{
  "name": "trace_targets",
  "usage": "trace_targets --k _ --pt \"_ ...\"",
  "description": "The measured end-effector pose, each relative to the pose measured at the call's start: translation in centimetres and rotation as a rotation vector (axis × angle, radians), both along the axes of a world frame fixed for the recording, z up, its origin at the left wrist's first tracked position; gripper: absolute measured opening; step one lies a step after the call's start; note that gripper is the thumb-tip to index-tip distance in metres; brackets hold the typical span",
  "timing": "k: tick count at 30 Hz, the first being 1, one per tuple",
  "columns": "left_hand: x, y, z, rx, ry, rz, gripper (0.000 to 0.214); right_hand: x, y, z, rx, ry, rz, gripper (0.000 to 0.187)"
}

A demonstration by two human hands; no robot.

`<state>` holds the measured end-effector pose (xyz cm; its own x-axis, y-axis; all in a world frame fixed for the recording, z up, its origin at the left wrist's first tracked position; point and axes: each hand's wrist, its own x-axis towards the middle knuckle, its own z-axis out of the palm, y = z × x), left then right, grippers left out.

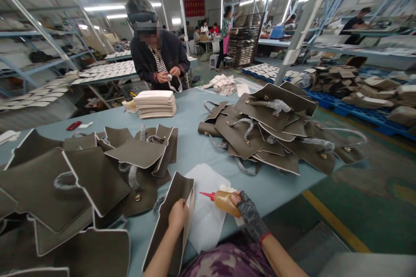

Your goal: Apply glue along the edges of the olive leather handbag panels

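Note:
My left hand [178, 215] is closed on a dark olive bag panel [173, 194] with a pale edge, held tilted at the table's near side. In my right hand [247, 212], which wears a grey fingerless glove, is a glue bottle [225, 203] with amber contents. Its red nozzle points left toward the panel, apart from it. Beneath both lies a white sheet [204, 220]. The fingers of my left hand are partly hidden behind the panel's edge.
Olive bag panels [94, 177] with wrapped handles spread across the left; another heap [260, 130] lies on the right. A stack of cream pieces [155, 104] stands near a person [159, 56] across the blue-green table [186, 138]. A red object [74, 125] lies at left.

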<state>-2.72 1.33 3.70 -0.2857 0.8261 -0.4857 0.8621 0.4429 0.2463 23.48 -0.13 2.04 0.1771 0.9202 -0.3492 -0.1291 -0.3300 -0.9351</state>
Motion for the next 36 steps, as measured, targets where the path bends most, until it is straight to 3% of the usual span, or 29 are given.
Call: trace_targets --k 7,16,22,30,36 --pt "-0.7 0.2 -1.4 0.047 -0.102 0.088 0.028 -2.5 2.0 0.1 0.090 -0.253 0.082 0.039" --pt "-0.8 -0.1 -1.7 0.060 -0.131 0.098 0.022 -3.3 3.2 0.9 0.202 -0.484 0.220 0.031" --pt "-0.6 -0.1 -1.1 0.048 -0.125 0.090 0.023 -3.1 3.4 0.5 0.162 -0.525 0.263 0.033" --pt "-0.7 0.1 -1.6 0.047 -0.106 0.072 0.023 -3.1 3.2 -0.1 0.106 -0.527 0.251 0.037" --pt "-0.3 -0.1 -0.6 0.024 -0.076 0.049 0.023 -3.3 3.3 0.2 0.121 -0.488 0.226 0.034"
